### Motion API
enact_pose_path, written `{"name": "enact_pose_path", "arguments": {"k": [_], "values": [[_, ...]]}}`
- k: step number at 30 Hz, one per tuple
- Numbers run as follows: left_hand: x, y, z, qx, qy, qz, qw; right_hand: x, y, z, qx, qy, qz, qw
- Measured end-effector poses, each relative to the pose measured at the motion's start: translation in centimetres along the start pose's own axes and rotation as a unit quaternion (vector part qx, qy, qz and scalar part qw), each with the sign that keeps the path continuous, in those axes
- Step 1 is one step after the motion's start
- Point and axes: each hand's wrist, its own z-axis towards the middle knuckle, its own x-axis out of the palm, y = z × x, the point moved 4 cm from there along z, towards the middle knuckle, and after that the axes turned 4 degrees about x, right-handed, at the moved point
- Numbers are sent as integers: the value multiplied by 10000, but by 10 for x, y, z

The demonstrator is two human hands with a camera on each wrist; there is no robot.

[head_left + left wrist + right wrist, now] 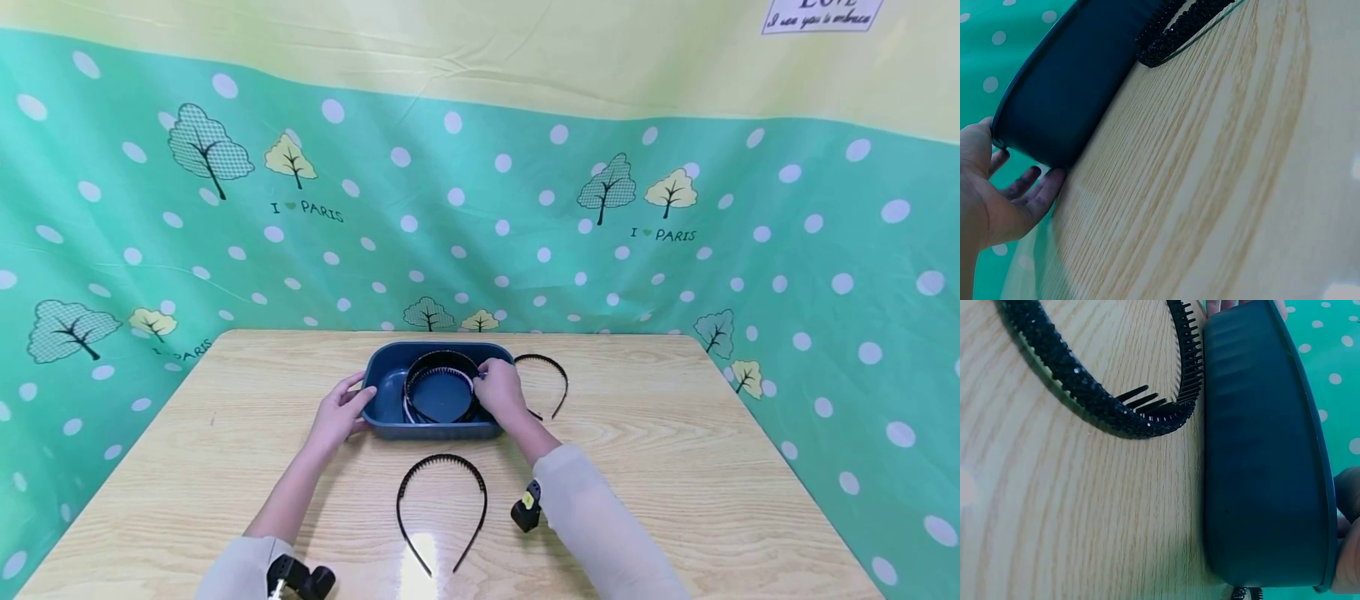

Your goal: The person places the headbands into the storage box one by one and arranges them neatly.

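Observation:
A dark blue rectangular basin [386,408] stands near the table's far edge with several headbands [441,360] stacked in it, mostly black and one whitish. My left hand [339,410] grips its left end, thumb at the rim and fingers against the outer wall, as the left wrist view also shows. Over the basin's right end reaches my right hand [501,390], its fingertips pinching the side of a headband in the stack; the rim partly hides them in the right wrist view. In front of the basin lies a black toothed, glittery headband [1079,384].
Another black headband [558,371] lies on the table just right of the basin, partly behind my right hand. The wood-grain table [675,467] meets a green dotted curtain [525,217] at its back and sides.

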Motion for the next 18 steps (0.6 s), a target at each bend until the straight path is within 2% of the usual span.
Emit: {"name": "enact_pose_path", "arguments": {"k": [13, 18], "values": [[0, 0, -1, 90, 39, 165, 9998, -1, 3, 0, -153, 0, -31, 9999], [-1, -1, -2, 85, 41, 114, 9999, -2, 5, -1, -291, -97, -289, 9991]]}}
